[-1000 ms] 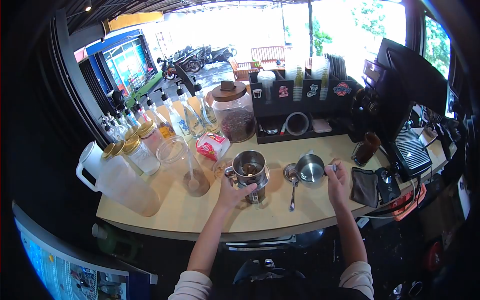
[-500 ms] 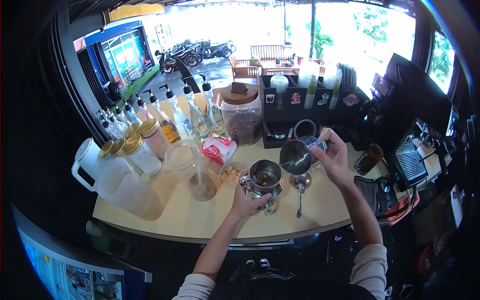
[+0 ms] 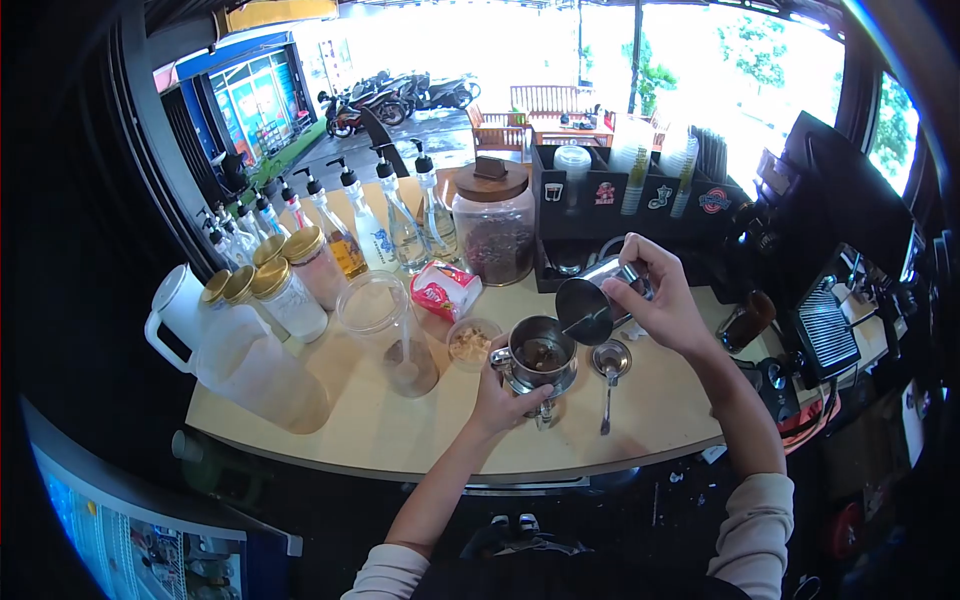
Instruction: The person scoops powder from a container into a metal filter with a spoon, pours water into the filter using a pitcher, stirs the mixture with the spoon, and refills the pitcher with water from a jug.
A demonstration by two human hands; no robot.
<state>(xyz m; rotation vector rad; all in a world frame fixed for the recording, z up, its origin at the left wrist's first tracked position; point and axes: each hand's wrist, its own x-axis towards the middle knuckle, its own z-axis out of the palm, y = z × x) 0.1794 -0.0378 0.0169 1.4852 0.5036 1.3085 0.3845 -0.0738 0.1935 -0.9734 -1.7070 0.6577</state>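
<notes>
My left hand (image 3: 503, 405) is wrapped around the base of a metal drip coffee filter (image 3: 541, 374), which has a side handle and appears to sit on a glass mug. Dark wet contents show inside the filter. From the right, my right hand (image 3: 662, 300) grips a metal pitcher (image 3: 587, 312) by its handle, tilting it so the mouth faces the filter. A thin pale streak shows at the pitcher's lip; whether liquid is falling I cannot tell. Beside the filter lie a small round metal piece (image 3: 610, 352) and a spoon (image 3: 606, 408).
To the left stand a tall plastic cup (image 3: 410, 372), a frosted jug (image 3: 255, 365), gold-lidded jars (image 3: 300, 312) and several pump bottles (image 3: 403, 240). A small tub (image 3: 474, 343), a red-and-white packet (image 3: 446, 290) and a wooden-lidded jar (image 3: 495, 235) stand behind. A black organizer (image 3: 625, 215) holds cups.
The pitcher tips further and its mouth sits closer over the filter's right rim. My left hand still holds the filter. The whole view has shifted slightly.
</notes>
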